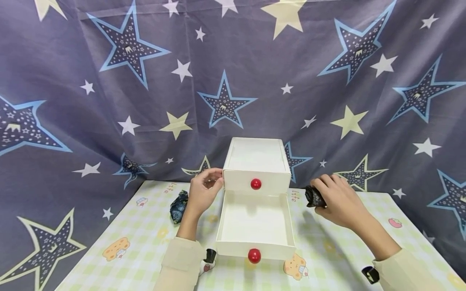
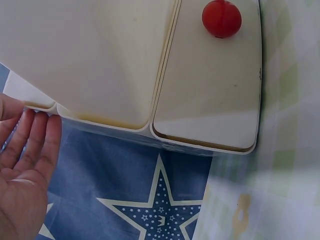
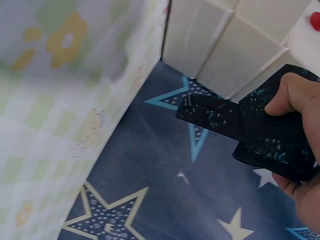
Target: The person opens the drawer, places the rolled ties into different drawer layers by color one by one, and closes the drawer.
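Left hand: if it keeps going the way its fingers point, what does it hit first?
Probably the white drawer unit. The left hand points right with its fingertips already near the unit's left front corner; the left wrist view shows only a narrow gap. The pulled-out lower drawer sits lower, likely below that line.

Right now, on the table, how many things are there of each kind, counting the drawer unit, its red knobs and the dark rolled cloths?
White drawer unit: 1, lower drawer pulled open
Red knobs: 2, upper and lower
Dark rolled cloths: 2, one in the right hand at, one lying on the table beside the left hand at
Total: 5
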`<state>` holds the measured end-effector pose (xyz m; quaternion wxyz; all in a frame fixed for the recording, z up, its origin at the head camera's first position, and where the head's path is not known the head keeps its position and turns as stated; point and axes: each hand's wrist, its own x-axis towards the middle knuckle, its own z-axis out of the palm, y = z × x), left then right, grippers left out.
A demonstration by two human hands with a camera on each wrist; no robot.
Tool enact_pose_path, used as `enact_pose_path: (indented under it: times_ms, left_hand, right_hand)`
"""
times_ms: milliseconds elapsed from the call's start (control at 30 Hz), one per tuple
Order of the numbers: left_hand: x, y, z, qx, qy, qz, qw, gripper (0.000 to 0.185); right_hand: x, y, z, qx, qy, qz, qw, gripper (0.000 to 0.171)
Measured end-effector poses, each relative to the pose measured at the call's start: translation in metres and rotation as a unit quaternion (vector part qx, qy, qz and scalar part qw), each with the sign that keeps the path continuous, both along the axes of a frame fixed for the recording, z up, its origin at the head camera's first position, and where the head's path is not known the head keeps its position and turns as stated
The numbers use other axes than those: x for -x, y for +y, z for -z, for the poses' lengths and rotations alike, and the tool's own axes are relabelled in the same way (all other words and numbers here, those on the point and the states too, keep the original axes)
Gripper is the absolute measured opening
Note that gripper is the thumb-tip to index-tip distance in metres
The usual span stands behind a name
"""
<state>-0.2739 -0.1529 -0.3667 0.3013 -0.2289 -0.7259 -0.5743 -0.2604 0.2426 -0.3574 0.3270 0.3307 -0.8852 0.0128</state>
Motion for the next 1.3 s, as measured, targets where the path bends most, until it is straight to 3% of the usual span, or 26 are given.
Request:
enact_pose_path:
  times_ms: [500,767,1300]
  left_hand:
    - [-0.002,0.001,-0.002,0.003,0.000,-0.001,1.0000,0.021]
    - [-0.001,0.001,-0.001,-0.001,0.004,0.003,1.0000,0.022]
    - [0.001,-0.001,0.001,0.002,0.004,0.000,1.0000,0.021]
  right_hand:
    - [-0.032,-0.030,-0.032,0.007,0.048,-0.042,0.998,0.056]
    - [-0.040,-0.041,-0.040,0.012,0.075,-0.068,0.995,0.055]
    - [-0.055,-0.064,-0.052,0.012,0.079,-0.093,0.992,0.057]
